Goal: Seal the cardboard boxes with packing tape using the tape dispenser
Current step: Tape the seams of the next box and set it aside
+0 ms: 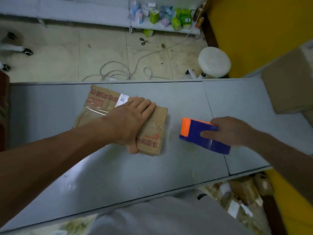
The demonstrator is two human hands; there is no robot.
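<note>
Nearest the camera, a pale grey garment [169, 217] fills the bottom edge, and beyond it runs a grey table [118, 175] with both bare forearms reaching out over it. The left hand [130, 119] lies flat on top of a small cardboard box [152, 131], its fingers straight and pressed together on the lid and its thumb down along the near side. The box sits on the middle of the table, printed with red characters, carrying a white barcode label [122, 99] and a glossy strip of clear tape [96, 110] across its left part. To the right of the box and apart from it, the right hand [232, 131] grips the tape dispenser [194, 131], a blue body with an orange end facing the box, the thumb laid over its top and the fingers wrapped behind; whether it touches the table cannot be told. At the far right edge of the table stands a larger cardboard carton [288, 85]. Past the table, on the tiled floor, lie a loose coil of cord [118, 72], a white round stool [214, 62] and a pair of scissors [143, 41], and farthest off a low shelf holds small coloured packets [162, 16].
</note>
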